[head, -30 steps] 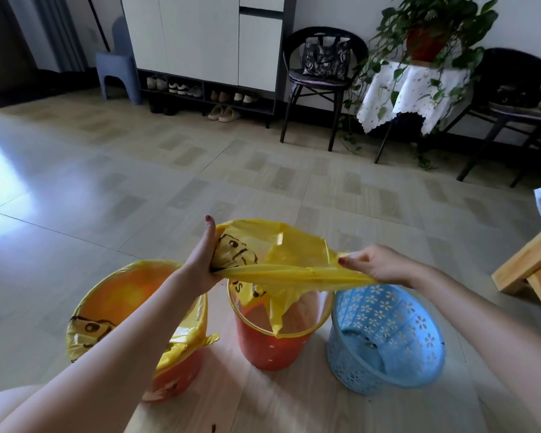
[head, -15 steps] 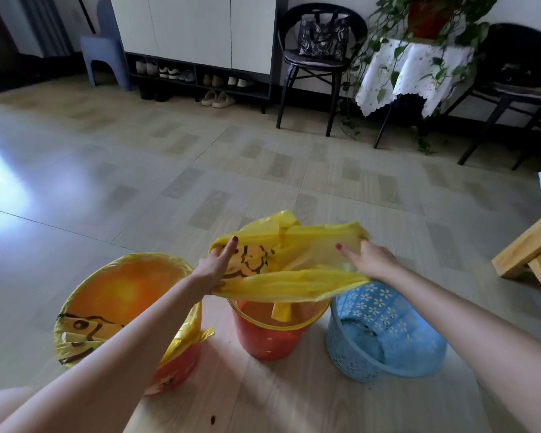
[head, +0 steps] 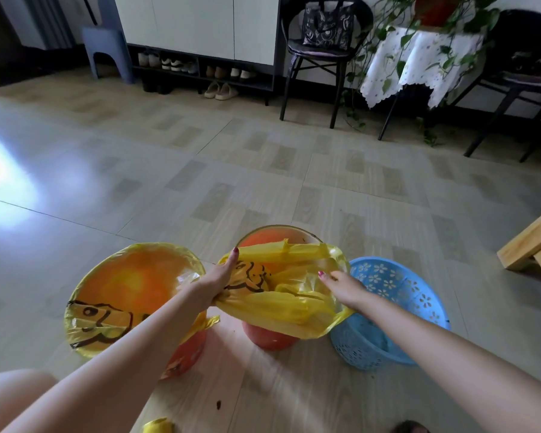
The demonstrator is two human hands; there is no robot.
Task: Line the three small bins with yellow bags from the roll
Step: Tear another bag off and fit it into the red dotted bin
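Three small bins stand in a row on the floor. The left orange bin [head: 186, 354] wears a yellow bag [head: 113, 323] folded over its rim. Over the middle orange bin [head: 269, 337] a second yellow bag [head: 291, 307] is spread, its mouth covering the near rim while the far rim [head: 281, 228] shows bare. My left hand [head: 219, 279] grips the bag's left edge and my right hand [head: 345, 287] holds its right edge at the rim. The blue lattice bin [head: 397, 295] on the right has no bag. A bit of the yellow roll [head: 156, 426] shows at the bottom edge.
A wooden bench corner [head: 534, 245] juts in at the right. Far back stand a shoe cabinet [head: 200, 29], a black chair [head: 322, 48] with a bag on it, a small table with a white cloth [head: 419, 60] and a plant, and a blue-grey stool [head: 107, 48].
Both hands have brought the stretched bag down from above the middle bin onto it, and its mouth now wraps the near rim. The camera has tilted slightly.
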